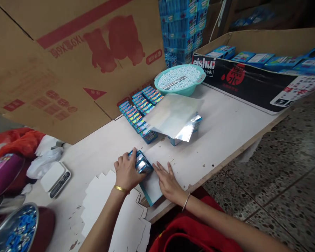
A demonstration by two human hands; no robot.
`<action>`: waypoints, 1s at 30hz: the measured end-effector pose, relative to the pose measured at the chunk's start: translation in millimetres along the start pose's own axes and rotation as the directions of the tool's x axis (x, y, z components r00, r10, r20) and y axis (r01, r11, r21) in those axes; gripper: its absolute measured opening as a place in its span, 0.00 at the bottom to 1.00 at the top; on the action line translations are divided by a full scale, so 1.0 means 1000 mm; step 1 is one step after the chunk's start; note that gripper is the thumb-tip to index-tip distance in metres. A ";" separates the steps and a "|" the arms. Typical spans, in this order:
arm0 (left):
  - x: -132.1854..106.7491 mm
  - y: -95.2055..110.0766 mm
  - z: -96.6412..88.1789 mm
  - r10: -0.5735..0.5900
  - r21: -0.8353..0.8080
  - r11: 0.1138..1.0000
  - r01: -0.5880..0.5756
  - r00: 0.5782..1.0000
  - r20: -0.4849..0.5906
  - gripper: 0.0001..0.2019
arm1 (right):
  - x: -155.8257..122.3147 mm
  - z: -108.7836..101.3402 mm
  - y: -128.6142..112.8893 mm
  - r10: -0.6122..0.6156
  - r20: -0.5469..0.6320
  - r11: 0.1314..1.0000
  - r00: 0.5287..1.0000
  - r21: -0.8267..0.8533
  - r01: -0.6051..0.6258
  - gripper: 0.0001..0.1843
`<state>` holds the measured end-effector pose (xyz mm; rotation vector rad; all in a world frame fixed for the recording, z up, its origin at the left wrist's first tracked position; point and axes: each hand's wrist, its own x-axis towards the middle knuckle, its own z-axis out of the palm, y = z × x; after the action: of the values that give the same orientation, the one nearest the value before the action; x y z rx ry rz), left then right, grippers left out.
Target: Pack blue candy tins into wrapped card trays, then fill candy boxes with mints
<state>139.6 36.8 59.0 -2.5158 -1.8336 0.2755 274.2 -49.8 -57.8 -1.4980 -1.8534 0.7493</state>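
Observation:
My left hand [126, 171] is closed over a small bundle of blue packets [141, 163] near the front edge of the white table [220, 133]. The bundle rests on a flat unfolded carton blank [151, 189] with a blue edge. My right hand [168, 180] lies flat with fingers spread on that blank, just right of the bundle. Further back, rows of the same blue packets [140, 110] stand in lines. A silver foil sheet [173, 117] covers more packets beside them.
A teal bowl [196, 86] of pale tablets sits at the back. Large cardboard boxes [68, 63] wall the left and rear; a black printed box [249, 84] holds blue cartons. White card blanks [105, 203] lie front left, beside a small scale [56, 178] and a metal bowl [15, 227].

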 end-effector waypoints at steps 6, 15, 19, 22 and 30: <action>0.035 -0.015 -0.008 0.192 -0.061 0.979 -0.194 0.981 -0.032 0.51 | 0.001 0.005 0.000 -0.013 -0.064 1.000 0.998 0.028 0.015 0.38; 0.159 0.009 -0.015 0.154 -0.020 0.988 -0.152 0.984 0.090 0.63 | 0.038 -0.020 0.015 0.144 -0.294 0.948 0.945 0.315 -0.047 0.26; 0.164 0.016 -0.002 0.136 0.073 0.987 -0.144 0.986 0.100 0.53 | 0.070 -0.048 0.016 0.248 -0.255 0.792 0.935 0.609 -0.044 0.16; 0.151 0.021 0.000 0.136 0.144 0.979 -0.146 0.988 0.078 0.48 | 0.083 -0.059 0.011 0.244 -0.245 0.692 0.938 0.722 0.008 0.17; 0.150 0.039 -0.004 0.099 0.117 0.989 -0.089 0.992 -0.080 0.56 | 0.062 -0.057 -0.001 0.166 -0.244 0.782 0.955 0.623 0.024 0.12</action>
<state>221.3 166.7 38.2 -2.4993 -1.6239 0.2608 307.9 12.9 -13.7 -1.1602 -1.1630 0.9994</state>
